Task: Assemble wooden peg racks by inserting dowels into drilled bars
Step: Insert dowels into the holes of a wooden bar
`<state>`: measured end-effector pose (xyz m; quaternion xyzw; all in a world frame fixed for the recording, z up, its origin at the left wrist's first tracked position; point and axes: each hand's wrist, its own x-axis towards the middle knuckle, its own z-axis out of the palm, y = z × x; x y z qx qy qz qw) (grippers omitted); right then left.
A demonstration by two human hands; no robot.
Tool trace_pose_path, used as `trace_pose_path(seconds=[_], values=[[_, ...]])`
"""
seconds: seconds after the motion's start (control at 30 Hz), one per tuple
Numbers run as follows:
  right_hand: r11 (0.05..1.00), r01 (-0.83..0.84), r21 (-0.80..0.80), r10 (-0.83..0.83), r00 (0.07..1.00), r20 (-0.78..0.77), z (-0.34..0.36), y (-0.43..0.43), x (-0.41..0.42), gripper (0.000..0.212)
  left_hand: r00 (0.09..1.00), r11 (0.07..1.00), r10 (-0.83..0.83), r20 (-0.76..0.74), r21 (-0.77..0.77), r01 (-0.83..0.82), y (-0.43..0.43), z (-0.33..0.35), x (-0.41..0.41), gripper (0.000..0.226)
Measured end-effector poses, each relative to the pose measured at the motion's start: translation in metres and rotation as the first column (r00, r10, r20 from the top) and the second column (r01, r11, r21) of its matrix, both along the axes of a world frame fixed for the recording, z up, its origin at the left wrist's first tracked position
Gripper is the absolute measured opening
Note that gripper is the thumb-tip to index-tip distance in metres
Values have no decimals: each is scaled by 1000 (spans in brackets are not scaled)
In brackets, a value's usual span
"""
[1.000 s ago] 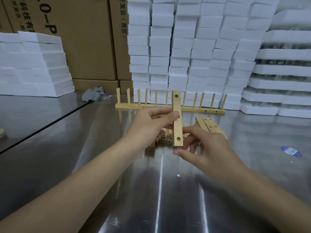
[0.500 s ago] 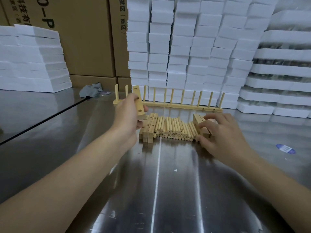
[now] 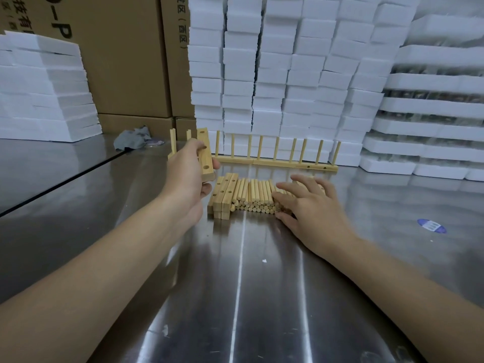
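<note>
My left hand [image 3: 187, 176] grips a short drilled wooden bar [image 3: 205, 155], held nearly upright above the table, left of the parts pile. A row of loose dowels [image 3: 252, 195] lies on the steel table [image 3: 235, 297], with a stack of drilled bars [image 3: 224, 196] at its left end. My right hand [image 3: 307, 205] rests on the right end of the dowel pile, fingers spread and reaching over the dowels; whether it pinches one is hidden. Behind the pile stand assembled peg racks [image 3: 275, 161] with upright dowels.
White foam blocks [image 3: 275, 74] are stacked along the back and at the far left [image 3: 44, 90]. Cardboard boxes [image 3: 125, 61] stand behind. A grey rag [image 3: 132, 140] lies at the back left. A blue sticker [image 3: 431, 226] marks the table at right.
My left hand carried the drilled bar from the middle to the left. My right hand let go of it and dropped onto the right end of the dowel pile.
</note>
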<state>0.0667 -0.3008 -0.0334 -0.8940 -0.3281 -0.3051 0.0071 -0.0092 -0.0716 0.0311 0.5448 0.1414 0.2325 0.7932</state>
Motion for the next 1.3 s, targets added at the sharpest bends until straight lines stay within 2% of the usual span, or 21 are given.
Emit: trace_pose_path(seconds=[0.23,0.37,0.43,0.5,0.57,0.63,0.7,0.8,0.83,0.93,1.1,1.2,1.3], values=[[992,-88,94,85,996,36,5,1,-7,6,1000,996,2,-10,93,-1,-4,-6,1,23],[990,-52,128,39,994,100,17,-1,-12,12,999,989,-37,2,142,36,-8,-10,2,25],[948,-20,317,-9,996,88,27,-4,-14,19,998,981,-57,4,184,55,-11,-12,2,23],[784,-24,621,53,998,-29,37,-11,-15,20,995,977,-94,14,192,90,-17,-16,3,21],[506,-15,863,260,956,-136,47,-17,-17,21,988,976,-155,11,156,151,-23,-20,6,18],[284,28,959,444,882,-157,54,-21,-21,23,974,969,-225,-14,101,225,-28,-24,9,18],[183,70,981,551,819,-162,57,-22,-26,23,949,949,-314,-6,26,314,-32,-28,9,29],[183,51,982,591,793,-151,57,-22,-29,24,916,918,-396,63,10,396,-36,-32,8,55],[186,33,982,595,791,-139,57,-21,-29,25,906,911,-413,90,17,413,-36,-32,8,56],[203,-23,979,603,791,-107,56,-18,-31,25,901,911,-411,136,73,405,-35,-32,9,33],[227,-38,973,608,786,-111,55,-16,-33,30,935,931,-326,136,215,293,-32,-35,9,12],[213,-22,977,630,767,-120,54,-17,-31,29,948,940,-285,139,232,249,-32,-36,10,12],[267,-29,963,623,768,-149,53,-18,-29,22,951,936,-284,126,252,246,-31,-35,11,14]])
